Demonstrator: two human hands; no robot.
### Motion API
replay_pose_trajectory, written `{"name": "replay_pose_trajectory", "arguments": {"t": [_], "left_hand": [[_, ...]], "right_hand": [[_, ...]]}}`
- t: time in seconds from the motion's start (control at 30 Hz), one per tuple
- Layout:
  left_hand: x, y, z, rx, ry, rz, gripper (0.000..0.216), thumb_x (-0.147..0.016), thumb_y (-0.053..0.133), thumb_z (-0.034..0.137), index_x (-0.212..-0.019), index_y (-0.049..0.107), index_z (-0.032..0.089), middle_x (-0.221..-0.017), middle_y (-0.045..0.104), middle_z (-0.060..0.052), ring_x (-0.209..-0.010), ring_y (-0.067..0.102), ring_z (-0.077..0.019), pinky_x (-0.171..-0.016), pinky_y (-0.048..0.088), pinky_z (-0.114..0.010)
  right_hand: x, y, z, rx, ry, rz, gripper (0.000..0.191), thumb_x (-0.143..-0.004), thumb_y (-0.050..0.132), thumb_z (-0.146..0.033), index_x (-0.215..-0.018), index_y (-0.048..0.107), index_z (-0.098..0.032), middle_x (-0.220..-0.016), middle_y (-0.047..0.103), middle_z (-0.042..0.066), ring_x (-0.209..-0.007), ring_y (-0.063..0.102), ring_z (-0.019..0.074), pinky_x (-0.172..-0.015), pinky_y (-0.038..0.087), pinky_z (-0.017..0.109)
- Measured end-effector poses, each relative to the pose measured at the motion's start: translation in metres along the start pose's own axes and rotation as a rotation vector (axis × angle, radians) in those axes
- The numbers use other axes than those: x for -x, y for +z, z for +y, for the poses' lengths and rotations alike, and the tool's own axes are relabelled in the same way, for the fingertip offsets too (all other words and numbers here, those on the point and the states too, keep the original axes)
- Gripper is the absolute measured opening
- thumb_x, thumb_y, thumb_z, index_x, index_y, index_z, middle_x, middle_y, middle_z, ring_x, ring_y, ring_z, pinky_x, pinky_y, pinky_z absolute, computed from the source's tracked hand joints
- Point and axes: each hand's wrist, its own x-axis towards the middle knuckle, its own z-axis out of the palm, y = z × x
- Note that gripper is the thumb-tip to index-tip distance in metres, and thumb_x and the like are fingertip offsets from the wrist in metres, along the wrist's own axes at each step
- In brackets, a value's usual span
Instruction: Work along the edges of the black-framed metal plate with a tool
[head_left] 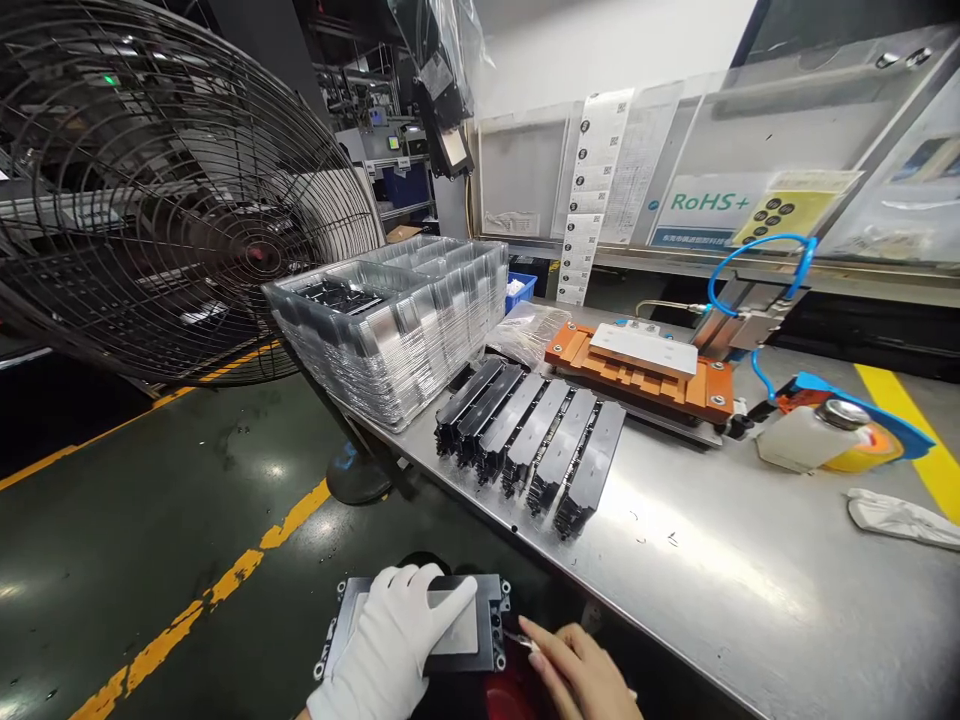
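**Module cover being worked at its edge, below the table**

Module (450, 625), dark-framed with a grey plate on top, is sitting low in front of you, just under the near edge of the steel table (750, 590). Your gloved left hand (390, 650) is lying flat across it, fingers together, pressing it steady. Your bare right hand (581, 675) is pinching a thin tool (519, 637) and bringing its tip against the module's right edge.

By my judgement you are cleaning or picking at that edge; the next move is calling for a steady hold and a light, exact touch of the tip.

On the table, a row of black parts (532, 440) is lying well beyond the module, with stacked clear trays (397, 320) to their left and an orange fixture (645, 370) behind them. Farther back, a sign (701, 205) is reading "RoHS+"; the strip of code labels (592, 190) is too small to read.
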Motion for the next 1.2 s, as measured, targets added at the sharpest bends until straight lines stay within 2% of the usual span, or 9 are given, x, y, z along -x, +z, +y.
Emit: {"name": "replay_pose_trajectory", "arguments": {"t": [0.1, 0.2, 0.3, 0.53, 0.7, 0.83, 0.97, 1.1, 1.2], "left_hand": [[0.001, -0.002, 0.000, -0.002, 0.009, -0.013, 0.083, -0.072, 0.053, 0.006, -0.148, 0.045, 0.039, -0.130, 0.065, -0.013, -0.110, 0.064, -0.0359, -0.093, 0.053, -0.056], [0.000, -0.007, 0.002, -0.017, 0.006, -0.034, 0.085, -0.068, 0.052, 0.004, -0.145, 0.048, 0.039, -0.128, 0.066, -0.013, -0.108, 0.065, -0.0356, -0.091, 0.053, -0.055], [-0.003, -0.014, 0.005, -0.037, 0.009, -0.090, 0.086, -0.063, 0.053, 0.002, -0.141, 0.052, 0.038, -0.127, 0.066, -0.013, -0.109, 0.065, -0.0366, -0.090, 0.053, -0.055], [-0.009, -0.047, 0.010, -0.095, 0.119, -0.244, 0.092, -0.061, 0.056, 0.000, -0.145, 0.047, 0.036, -0.128, 0.065, -0.014, -0.106, 0.065, -0.0367, -0.087, 0.053, -0.054], [-0.015, -0.060, 0.004, -0.101, 0.242, -0.271, 0.069, -0.059, 0.058, 0.003, -0.122, 0.055, 0.031, -0.112, 0.066, -0.012, -0.095, 0.066, -0.0372, -0.076, 0.055, -0.053], [-0.015, -0.056, -0.009, -0.104, 0.330, -0.253, 0.076, -0.055, 0.069, 0.008, -0.123, 0.050, 0.034, -0.113, 0.063, -0.012, -0.091, 0.064, -0.0391, -0.070, 0.055, -0.053], [-0.013, -0.058, -0.017, -0.065, 0.406, -0.284, 0.078, -0.055, 0.069, 0.011, -0.126, 0.049, 0.035, -0.111, 0.063, -0.010, -0.092, 0.064, -0.0381, -0.070, 0.055, -0.053], [-0.011, -0.062, -0.013, -0.027, 0.334, -0.282, 0.073, -0.056, 0.069, 0.013, -0.123, 0.051, 0.036, -0.112, 0.062, -0.009, -0.092, 0.063, -0.0367, -0.071, 0.054, -0.050], [-0.010, -0.056, -0.006, -0.017, 0.220, -0.250, 0.076, -0.061, 0.065, 0.011, -0.131, 0.051, 0.037, -0.118, 0.064, -0.011, -0.096, 0.063, -0.0384, -0.076, 0.053, -0.053]], "right_hand": [[-0.003, -0.012, 0.003, 0.388, -0.242, 0.086, 0.038, -0.105, 0.047, -0.046, -0.138, 0.063, -0.040, -0.085, 0.072, 0.004, -0.070, 0.072, 0.0194, -0.063, 0.061, 0.031], [-0.006, -0.014, 0.001, 0.515, -0.341, 0.109, 0.037, -0.106, 0.047, -0.038, -0.140, 0.062, -0.035, -0.087, 0.072, 0.003, -0.070, 0.072, 0.0182, -0.061, 0.062, 0.030], [-0.009, -0.017, -0.002, 0.563, -0.407, 0.104, 0.036, -0.106, 0.047, -0.035, -0.140, 0.061, -0.033, -0.086, 0.072, 0.003, -0.070, 0.072, 0.0175, -0.060, 0.062, 0.029], [-0.009, -0.027, -0.008, 0.622, -0.508, 0.106, 0.039, -0.109, 0.036, -0.033, -0.139, 0.061, -0.030, -0.084, 0.071, 0.004, -0.069, 0.071, 0.0174, -0.059, 0.061, 0.028], [-0.003, -0.019, -0.009, 0.635, -0.426, 0.106, 0.044, -0.110, 0.027, -0.033, -0.139, 0.060, -0.033, -0.089, 0.069, 0.006, -0.075, 0.070, 0.0196, -0.065, 0.061, 0.033], [-0.005, -0.020, -0.010, 0.654, -0.508, 0.076, 0.039, -0.108, 0.039, -0.026, -0.141, 0.059, -0.029, -0.088, 0.069, 0.006, -0.073, 0.070, 0.0198, -0.065, 0.061, 0.033], [-0.010, -0.027, -0.010, 0.657, -0.605, 0.035, 0.041, -0.104, 0.050, -0.023, -0.144, 0.056, -0.029, -0.088, 0.071, 0.006, -0.071, 0.071, 0.0198, -0.060, 0.062, 0.031], [-0.006, -0.025, -0.007, 0.528, -0.505, 0.020, 0.039, -0.107, 0.043, -0.033, -0.143, 0.058, -0.032, -0.089, 0.076, 0.006, -0.072, 0.074, 0.0203, -0.062, 0.062, 0.029], [0.006, -0.007, -0.006, 0.192, -0.141, -0.070, 0.042, -0.106, 0.039, -0.050, -0.124, 0.072, -0.034, -0.086, 0.081, 0.003, -0.074, 0.077, 0.0205, -0.065, 0.060, 0.024]]}}
